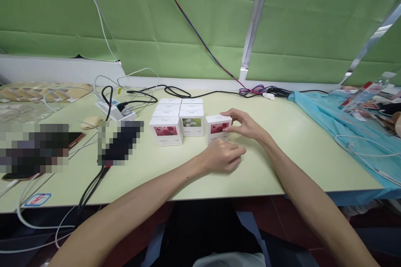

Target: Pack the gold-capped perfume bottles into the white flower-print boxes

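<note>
My right hand (246, 125) grips a small white box (218, 122) with a red flower picture on its front. The thumb is at the front right side and the fingers reach over the top back edge. Just in front of that box, my left hand (222, 156) is curled closed near the tabletop; its palm side is hidden, and nothing shows in it. To the left, several similar white boxes stand in two rows. The nearest ones are a box with a pink flower picture (167, 138) and a box with a white flower picture (192, 130).
A power strip (115, 110) with cables lies behind left. Two blurred dark devices (37, 152) are on the left of the table (300, 150). A blue plastic sheet (332, 121) and a bottle (365, 94) are at the right. Black cables (203, 95) run along the back.
</note>
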Action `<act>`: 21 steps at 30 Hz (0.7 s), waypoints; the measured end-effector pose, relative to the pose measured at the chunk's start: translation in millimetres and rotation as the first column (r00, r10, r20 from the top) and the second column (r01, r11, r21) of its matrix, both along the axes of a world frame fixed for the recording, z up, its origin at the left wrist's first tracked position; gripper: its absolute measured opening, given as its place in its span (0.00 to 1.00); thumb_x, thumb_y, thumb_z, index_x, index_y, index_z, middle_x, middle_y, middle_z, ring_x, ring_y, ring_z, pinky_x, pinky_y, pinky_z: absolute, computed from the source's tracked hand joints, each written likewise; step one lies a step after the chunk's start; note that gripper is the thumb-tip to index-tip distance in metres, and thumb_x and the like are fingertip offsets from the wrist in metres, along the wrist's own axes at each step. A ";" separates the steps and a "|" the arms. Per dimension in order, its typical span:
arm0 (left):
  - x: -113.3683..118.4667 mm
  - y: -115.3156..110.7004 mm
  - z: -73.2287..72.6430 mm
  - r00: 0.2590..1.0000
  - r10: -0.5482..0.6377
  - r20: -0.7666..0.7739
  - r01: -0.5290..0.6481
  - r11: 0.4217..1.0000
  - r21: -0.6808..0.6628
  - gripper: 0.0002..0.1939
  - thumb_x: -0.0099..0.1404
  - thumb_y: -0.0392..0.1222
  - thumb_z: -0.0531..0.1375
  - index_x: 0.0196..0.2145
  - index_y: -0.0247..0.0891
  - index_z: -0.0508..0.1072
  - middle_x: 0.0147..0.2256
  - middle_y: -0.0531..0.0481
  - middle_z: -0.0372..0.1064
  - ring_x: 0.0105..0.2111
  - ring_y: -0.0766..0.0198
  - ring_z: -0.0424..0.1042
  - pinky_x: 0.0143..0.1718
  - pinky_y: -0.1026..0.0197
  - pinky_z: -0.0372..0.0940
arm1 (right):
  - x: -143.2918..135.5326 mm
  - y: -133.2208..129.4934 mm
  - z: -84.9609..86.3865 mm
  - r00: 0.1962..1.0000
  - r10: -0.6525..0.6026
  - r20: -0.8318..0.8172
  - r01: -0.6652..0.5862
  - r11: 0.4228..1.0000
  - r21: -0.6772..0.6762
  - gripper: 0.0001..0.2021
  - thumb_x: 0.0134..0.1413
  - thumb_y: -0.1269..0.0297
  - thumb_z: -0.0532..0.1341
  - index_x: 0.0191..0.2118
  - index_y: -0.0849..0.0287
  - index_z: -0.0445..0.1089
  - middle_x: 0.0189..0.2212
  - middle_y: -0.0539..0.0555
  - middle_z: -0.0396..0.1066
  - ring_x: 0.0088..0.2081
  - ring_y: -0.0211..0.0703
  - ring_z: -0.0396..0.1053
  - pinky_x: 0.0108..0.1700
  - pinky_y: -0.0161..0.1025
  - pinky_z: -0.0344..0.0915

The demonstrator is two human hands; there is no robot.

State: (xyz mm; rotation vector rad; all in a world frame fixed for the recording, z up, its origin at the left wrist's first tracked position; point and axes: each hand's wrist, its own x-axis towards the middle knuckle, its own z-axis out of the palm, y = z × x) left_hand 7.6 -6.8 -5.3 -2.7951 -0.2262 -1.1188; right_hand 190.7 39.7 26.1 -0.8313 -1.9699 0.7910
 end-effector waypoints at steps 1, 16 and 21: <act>1.3 -2.1 -0.7 1.000 -0.019 -0.008 0.019 1.000 0.023 0.08 0.64 0.31 0.52 0.28 0.40 0.66 0.18 0.56 0.59 0.18 0.67 0.56 0.20 0.59 0.47 | -4.2 -1.1 -1.1 1.000 -0.009 0.010 0.009 1.000 0.027 0.23 0.50 0.54 0.73 0.52 0.51 0.74 0.49 0.55 0.75 0.45 0.49 0.72 0.48 0.48 0.69; 6.4 -1.4 -9.5 0.993 -0.113 -0.044 0.114 0.993 0.021 0.08 0.64 0.31 0.53 0.27 0.39 0.67 0.20 0.55 0.65 0.19 0.68 0.61 0.21 0.59 0.51 | -63.1 -13.1 -33.0 0.973 -0.037 -0.229 0.036 0.999 -0.008 0.26 0.54 0.55 0.71 0.59 0.43 0.71 0.46 0.51 0.60 0.30 0.32 0.68 0.33 0.37 0.72; 6.0 -3.2 -8.1 0.989 -0.119 -0.091 0.120 0.993 0.008 0.08 0.64 0.31 0.53 0.28 0.39 0.66 0.20 0.55 0.65 0.18 0.68 0.60 0.21 0.60 0.51 | -67.8 -17.3 -35.0 0.962 -0.033 -0.271 0.009 0.996 -0.090 0.27 0.55 0.54 0.70 0.59 0.42 0.68 0.48 0.51 0.58 0.30 0.31 0.69 0.35 0.37 0.74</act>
